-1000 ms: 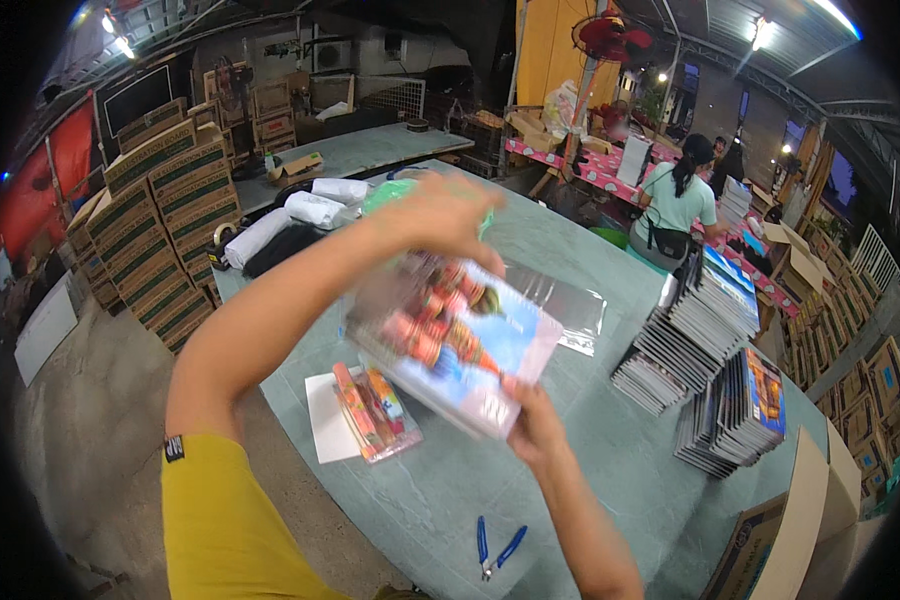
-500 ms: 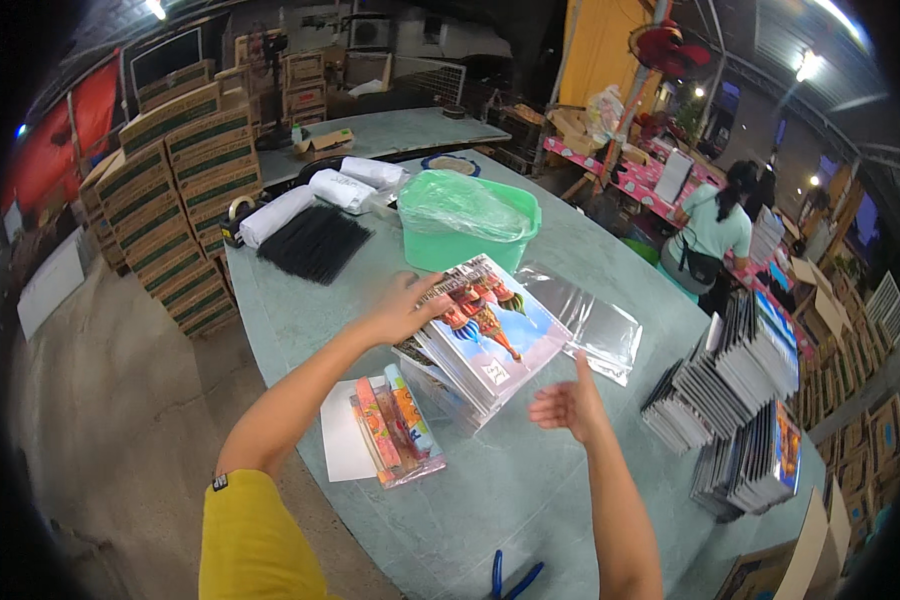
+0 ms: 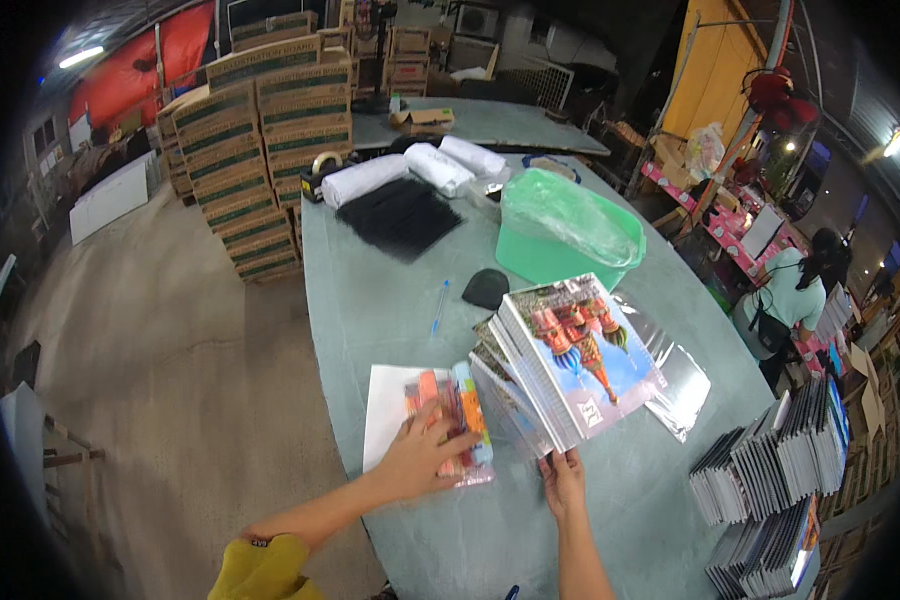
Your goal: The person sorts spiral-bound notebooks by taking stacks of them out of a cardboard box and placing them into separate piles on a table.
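Observation:
My left hand lies with fingers spread over flat, colourful plastic-wrapped packets, which rest partly on a white sheet. To their right is a stack of spiral-bound notebooks; the top cover shows colourful onion domes against a blue sky. My right hand has its fingers closed at the near bottom edge of this stack, fingertips partly hidden there. More dark-covered booklets show under the stack's left side. A clear plastic sleeve lies beyond its right side.
A green tub with clear plastic stands behind the notebooks. Black strands, white rolls, a blue pen and a black rounded object lie left of it. Notebook piles stand right. A person works beyond.
My left hand has moved from the notebook stack onto the colourful packets. My right hand has come to the stack's near edge. The view has swung left, and a pen and black object now show.

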